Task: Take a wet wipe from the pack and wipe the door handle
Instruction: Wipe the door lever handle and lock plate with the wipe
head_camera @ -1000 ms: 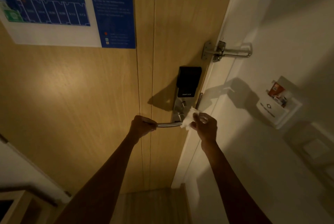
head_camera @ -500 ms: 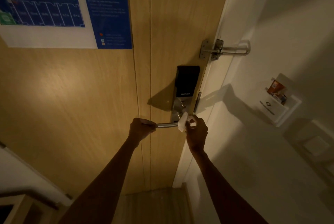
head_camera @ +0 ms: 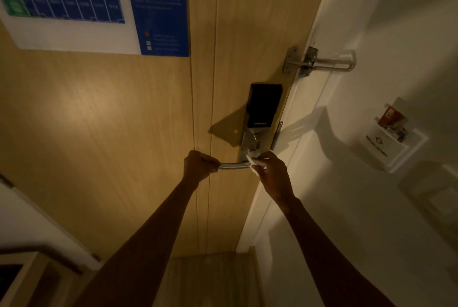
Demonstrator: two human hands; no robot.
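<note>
**Wet wipe at the inner end of the door handle**

Wet wipe point(head_camera: 253, 159) sits bunched at the lock end of the door handle point(head_camera: 233, 166), right where the lever meets the silver plate of the smart lock point(head_camera: 263, 111). Only a small white wad shows, mostly covered by the right hand point(head_camera: 270, 170), whose fingers are curled and pressed tog. around the wipe, pinching it vs. the metal. Left hand point(head_camera: 198, 166) is fisted tight on the free end of the lever, fingers wrapped fully round it. A short bare stretch of shiny bar shows btwn the two hands. Lever lies roughly horizontal.

Door point(head_camera: 99, 133) is light wood w/ vertical grooves, closed against the white frame. Swing-bar latch point(head_camera: 319, 61) is mounted above the lock, reaching across to the frame. Blue evacuation-plan poster point(head_camera: 99, 4) is stuck upper left on the door. On the white wall to the right, a key-card holder point(head_camera: 386, 143) w/ cards poking out the top. Room is dim, warm light; both forearms bare.
</note>
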